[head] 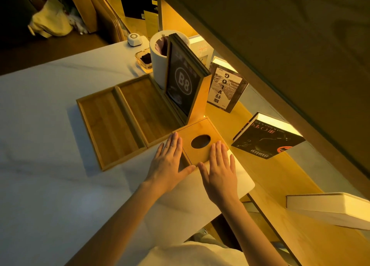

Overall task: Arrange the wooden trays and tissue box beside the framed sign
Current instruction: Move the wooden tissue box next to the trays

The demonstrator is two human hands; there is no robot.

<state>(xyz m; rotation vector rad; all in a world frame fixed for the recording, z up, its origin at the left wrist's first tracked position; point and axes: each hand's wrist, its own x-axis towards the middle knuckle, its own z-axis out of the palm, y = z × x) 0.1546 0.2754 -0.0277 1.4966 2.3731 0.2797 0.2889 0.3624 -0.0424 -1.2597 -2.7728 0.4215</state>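
**Both hands flat on the tissue box**

Tissue box sits centre-right of frame, at the worktop edge, just below the framed sign — its round hole faces up. Left hand lies against the box's left side, fingers straight and released, thumb at the near corner. Right hand rests palm-down on the lid's near edge, fingers spread, not clenched. Count: 2 wooden trays side by side, touching, left of box & sign; 1 tissue box; 1 sign marked "B8". Behind the sign — 1 white bin.
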